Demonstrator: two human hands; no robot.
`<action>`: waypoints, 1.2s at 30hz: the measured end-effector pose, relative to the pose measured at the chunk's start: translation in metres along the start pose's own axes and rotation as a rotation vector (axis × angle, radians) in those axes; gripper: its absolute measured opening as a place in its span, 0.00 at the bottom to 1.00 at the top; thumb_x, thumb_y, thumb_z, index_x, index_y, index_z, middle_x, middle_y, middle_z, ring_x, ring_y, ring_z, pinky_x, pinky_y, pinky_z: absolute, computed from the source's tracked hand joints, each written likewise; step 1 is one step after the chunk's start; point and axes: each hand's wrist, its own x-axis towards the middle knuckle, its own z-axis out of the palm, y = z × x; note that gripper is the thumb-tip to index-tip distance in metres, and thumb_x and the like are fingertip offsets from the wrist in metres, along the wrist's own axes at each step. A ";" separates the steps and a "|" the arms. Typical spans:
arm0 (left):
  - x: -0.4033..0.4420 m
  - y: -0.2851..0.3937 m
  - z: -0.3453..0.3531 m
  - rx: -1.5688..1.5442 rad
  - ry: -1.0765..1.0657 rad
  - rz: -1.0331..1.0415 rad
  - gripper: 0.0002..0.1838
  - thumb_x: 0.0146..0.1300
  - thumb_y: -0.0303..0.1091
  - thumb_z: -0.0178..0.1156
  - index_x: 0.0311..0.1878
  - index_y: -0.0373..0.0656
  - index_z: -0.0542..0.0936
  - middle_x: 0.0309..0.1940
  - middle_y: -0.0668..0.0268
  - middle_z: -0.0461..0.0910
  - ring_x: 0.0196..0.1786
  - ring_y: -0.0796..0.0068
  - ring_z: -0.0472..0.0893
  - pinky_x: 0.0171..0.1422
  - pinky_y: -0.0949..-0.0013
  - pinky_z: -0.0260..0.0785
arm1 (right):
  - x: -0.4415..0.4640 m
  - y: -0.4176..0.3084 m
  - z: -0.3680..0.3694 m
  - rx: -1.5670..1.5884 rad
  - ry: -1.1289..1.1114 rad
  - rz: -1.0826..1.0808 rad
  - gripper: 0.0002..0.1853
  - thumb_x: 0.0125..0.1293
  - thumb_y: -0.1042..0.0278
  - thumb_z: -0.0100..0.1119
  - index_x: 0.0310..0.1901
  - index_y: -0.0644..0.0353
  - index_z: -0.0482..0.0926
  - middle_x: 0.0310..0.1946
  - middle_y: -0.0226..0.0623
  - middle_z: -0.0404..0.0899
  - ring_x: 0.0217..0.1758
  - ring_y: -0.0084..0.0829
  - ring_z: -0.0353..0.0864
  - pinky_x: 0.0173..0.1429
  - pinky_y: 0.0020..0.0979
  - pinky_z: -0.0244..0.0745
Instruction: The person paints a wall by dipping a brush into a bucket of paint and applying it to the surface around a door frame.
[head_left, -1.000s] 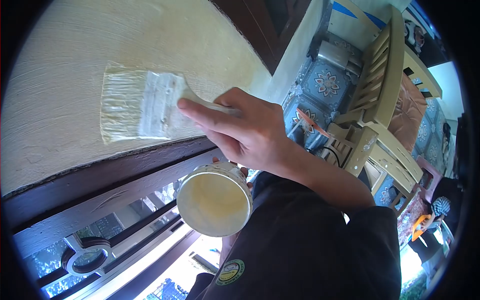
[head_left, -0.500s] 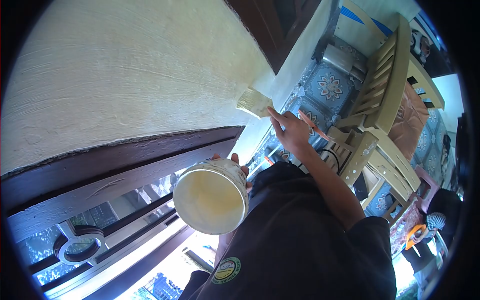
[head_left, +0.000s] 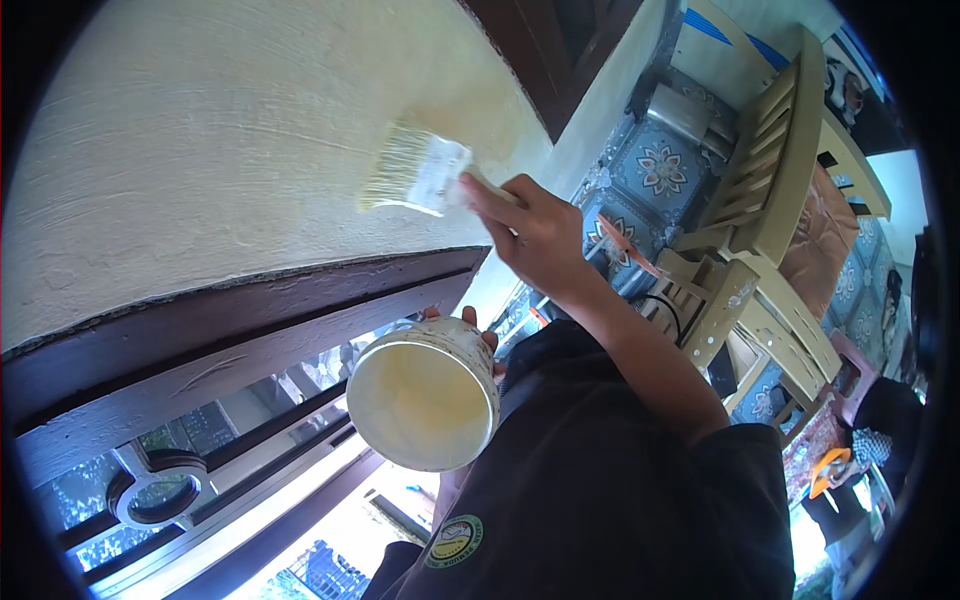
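My right hand [head_left: 530, 230] is closed round the handle of a wide paintbrush [head_left: 435, 175]. Its pale bristles point left and lie against the cream wall [head_left: 220, 150], beside a darker, wet-looking patch. Lower down, my left hand [head_left: 480, 335] holds a white paint bucket [head_left: 425, 400] from its far side; only some fingertips show past the rim. The bucket tilts toward the camera, with pale yellow paint visible inside.
Below the wall runs a brown window frame [head_left: 230, 310] with glass panes. A dark brown frame [head_left: 555, 60] borders the wall above. Rightward are a wooden bench [head_left: 780, 180], patterned floor tiles [head_left: 660, 170] and another person [head_left: 850, 490] at the far right.
My right hand first moved the brush right, toward the wall's corner, then back left to the middle of the wall. My left hand and the bucket have shifted only slightly in view.
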 end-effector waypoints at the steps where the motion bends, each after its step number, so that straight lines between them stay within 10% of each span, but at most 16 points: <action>1: -0.001 0.000 -0.001 -0.005 0.004 0.013 0.39 0.68 0.58 0.63 0.78 0.56 0.66 0.77 0.47 0.58 0.75 0.42 0.60 0.72 0.25 0.65 | -0.015 0.013 0.004 -0.071 -0.026 0.039 0.22 0.63 0.69 0.72 0.59 0.40 0.86 0.26 0.29 0.80 0.22 0.27 0.80 0.25 0.30 0.73; 10: 0.006 0.006 0.000 0.034 -0.034 -0.117 0.37 0.68 0.57 0.64 0.77 0.59 0.67 0.77 0.50 0.60 0.75 0.45 0.61 0.72 0.29 0.66 | -0.087 0.068 -0.019 -0.254 -0.281 0.327 0.20 0.70 0.64 0.67 0.62 0.42 0.82 0.28 0.35 0.82 0.25 0.37 0.84 0.29 0.37 0.78; 13: 0.003 0.000 -0.001 0.059 -0.073 -0.094 0.38 0.68 0.57 0.64 0.77 0.58 0.66 0.76 0.49 0.60 0.74 0.45 0.62 0.71 0.30 0.67 | -0.076 0.043 -0.053 0.215 -0.370 0.570 0.14 0.76 0.64 0.59 0.58 0.58 0.79 0.32 0.38 0.87 0.24 0.33 0.84 0.31 0.33 0.75; 21: -0.002 -0.007 0.006 -0.041 0.022 -0.058 0.38 0.67 0.48 0.68 0.78 0.59 0.65 0.80 0.52 0.53 0.79 0.38 0.55 0.77 0.26 0.59 | 0.031 -0.040 -0.050 0.606 -0.338 0.443 0.14 0.79 0.57 0.55 0.52 0.59 0.80 0.24 0.35 0.83 0.21 0.32 0.80 0.29 0.35 0.71; 36: 0.006 -0.004 0.012 0.108 0.069 0.008 0.39 0.65 0.55 0.67 0.77 0.56 0.67 0.76 0.49 0.60 0.74 0.43 0.62 0.69 0.32 0.70 | -0.095 0.091 -0.006 -0.160 -0.494 0.939 0.23 0.74 0.39 0.53 0.49 0.49 0.86 0.30 0.44 0.86 0.38 0.50 0.88 0.45 0.48 0.80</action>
